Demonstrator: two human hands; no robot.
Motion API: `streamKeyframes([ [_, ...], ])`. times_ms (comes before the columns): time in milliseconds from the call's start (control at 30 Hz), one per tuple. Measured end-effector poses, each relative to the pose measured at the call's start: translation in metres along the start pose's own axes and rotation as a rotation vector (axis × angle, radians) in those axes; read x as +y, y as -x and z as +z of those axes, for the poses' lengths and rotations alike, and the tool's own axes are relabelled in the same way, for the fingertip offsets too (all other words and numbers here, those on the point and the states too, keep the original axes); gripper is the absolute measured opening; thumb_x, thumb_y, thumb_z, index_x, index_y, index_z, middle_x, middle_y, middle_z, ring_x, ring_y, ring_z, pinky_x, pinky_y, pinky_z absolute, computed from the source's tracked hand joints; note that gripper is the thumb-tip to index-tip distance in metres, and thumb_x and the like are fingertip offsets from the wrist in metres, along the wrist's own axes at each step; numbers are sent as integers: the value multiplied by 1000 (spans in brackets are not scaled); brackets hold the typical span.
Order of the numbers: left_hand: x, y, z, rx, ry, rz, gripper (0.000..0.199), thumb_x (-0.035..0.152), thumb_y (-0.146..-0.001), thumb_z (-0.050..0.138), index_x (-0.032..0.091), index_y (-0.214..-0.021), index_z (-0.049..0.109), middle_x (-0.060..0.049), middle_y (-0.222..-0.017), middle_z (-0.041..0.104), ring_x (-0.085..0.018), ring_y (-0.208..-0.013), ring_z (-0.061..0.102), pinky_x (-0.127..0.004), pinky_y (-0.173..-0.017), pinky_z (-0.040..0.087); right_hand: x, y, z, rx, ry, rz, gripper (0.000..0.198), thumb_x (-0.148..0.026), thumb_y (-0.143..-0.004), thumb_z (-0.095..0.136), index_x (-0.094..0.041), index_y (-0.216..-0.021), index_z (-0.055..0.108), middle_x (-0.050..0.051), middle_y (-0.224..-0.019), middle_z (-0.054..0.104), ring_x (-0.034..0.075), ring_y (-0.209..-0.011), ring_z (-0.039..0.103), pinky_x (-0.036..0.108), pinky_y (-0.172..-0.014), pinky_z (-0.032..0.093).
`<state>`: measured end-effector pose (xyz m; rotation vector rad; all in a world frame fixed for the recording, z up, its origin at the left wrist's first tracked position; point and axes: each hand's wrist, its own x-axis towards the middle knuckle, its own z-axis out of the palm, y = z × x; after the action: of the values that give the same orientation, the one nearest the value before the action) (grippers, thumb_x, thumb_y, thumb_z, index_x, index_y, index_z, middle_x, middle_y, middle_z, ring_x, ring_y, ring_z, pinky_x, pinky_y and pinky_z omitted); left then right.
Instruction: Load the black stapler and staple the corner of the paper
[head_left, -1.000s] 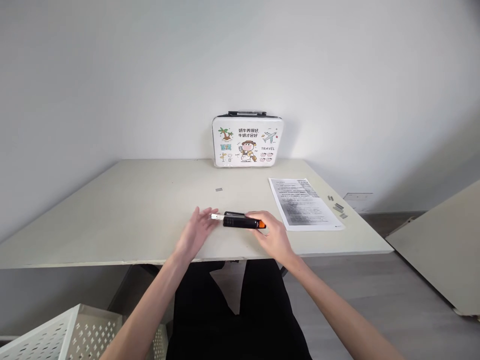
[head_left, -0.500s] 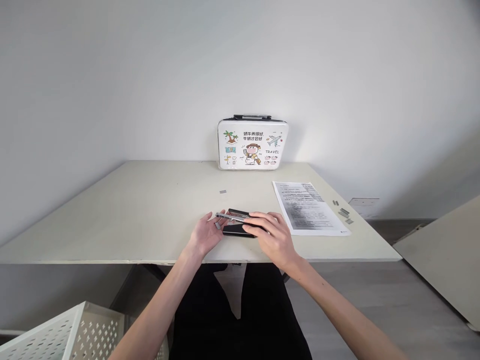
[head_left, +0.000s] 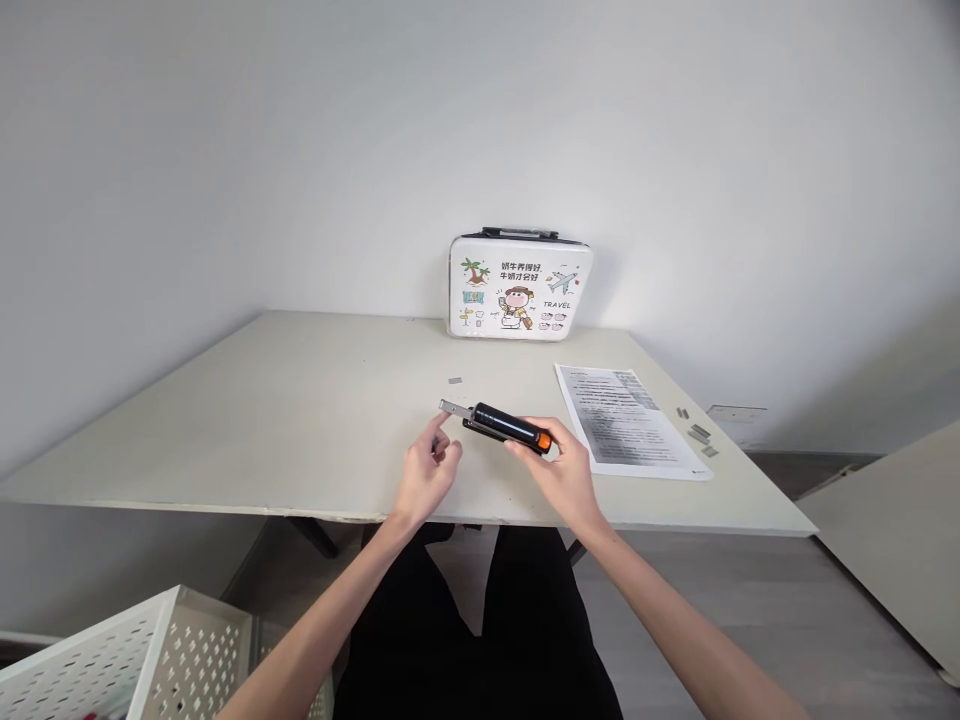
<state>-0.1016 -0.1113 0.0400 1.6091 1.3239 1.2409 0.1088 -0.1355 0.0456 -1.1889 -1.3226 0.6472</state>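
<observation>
The head view showed two bare hands over one pale table (head_left: 300, 420), with one black stapler (head_left: 506, 424) between them. The right hand (head_left: 561, 475) pinched the stapler's orange-tipped end between thumb and fingers, and the body slanted away toward the left hand (head_left: 427, 480). One silver rail (head_left: 457, 410) jutted from the stapler's other end. The left hand's index finger pointed up at the rail's tip, though whether they touched could not be told. Its remaining fingers were curled; one small dark-grey piece (head_left: 435, 443) showed among them, too small to name, and whether they gripped it could not be told either.

One grey staple strip (head_left: 455, 380) lay just beyond the rail. One printed page (head_left: 630, 420) lay just beside the right hand, on its right, and past that were at least three more grey strips (head_left: 700, 433), too small to count surely. Well beyond both hands stood one upright white case (head_left: 521, 290) with one black handle (head_left: 520, 234), its front printed with one airplane, two palm trees and four small pink faces. Below and left of the left hand was a white perforated basket (head_left: 199, 660).
</observation>
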Motion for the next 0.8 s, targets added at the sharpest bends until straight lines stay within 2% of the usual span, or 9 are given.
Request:
streamKeyframes([
  [133,3,2,-11,72,-31,30,67,32,-88,60,25,-154,54,5,-77,39,-14,-62,39,-27,-66,40,-4,-2,6,-13,3,0,29,-43,-84,81,-27,-107,76,6,-109,79,28,-102,72,41,-89,57],
  [267,6,6,-14,7,-127,106,60,32,-87,61,27,-147,64,4,-74,38,-16,-62,37,-28,-65,38,-5,-2,15,-41,-10,-9,32,-46,-84,80,-26,-108,75,8,-110,79,29,-104,71,42,-91,57],
  [367,2,5,-15,-19,-76,68,60,32,-85,63,27,-144,66,5,-72,37,-16,-62,37,-29,-64,38,2,-7,24,-62,-9,-10,34,-48,-84,80,-26,-109,74,7,-111,79,28,-103,71,41,-91,57],
  [533,-12,-3,-24,88,254,-131,49,37,-85,67,23,-131,68,6,-71,40,-13,-59,36,-28,-58,34,32,-40,47,-108,32,-17,40,-54,-84,78,-24,-110,73,8,-110,78,29,-102,71,41,-90,55],
  [667,-16,-4,-33,140,613,-229,38,37,-85,73,19,-118,68,9,-66,30,-11,-55,27,-26,-51,24,57,-74,77,-170,111,-32,39,-54,-82,77,-25,-108,72,5,-106,79,27,-98,71,39,-89,54],
  [733,-16,-4,-37,164,740,-254,34,35,-84,76,17,-112,68,9,-67,29,-9,-55,27,-24,-50,23,66,-88,94,-195,127,-48,37,-51,-82,76,-25,-108,72,4,-106,79,26,-97,71,39,-90,54],
  [800,-15,-7,-40,189,857,-315,30,31,-83,78,16,-108,68,8,-68,34,-8,-56,31,-22,-49,27,72,-101,109,-206,142,-69,35,-48,-83,76,-25,-108,72,4,-108,78,25,-99,70,39,-93,54],
])
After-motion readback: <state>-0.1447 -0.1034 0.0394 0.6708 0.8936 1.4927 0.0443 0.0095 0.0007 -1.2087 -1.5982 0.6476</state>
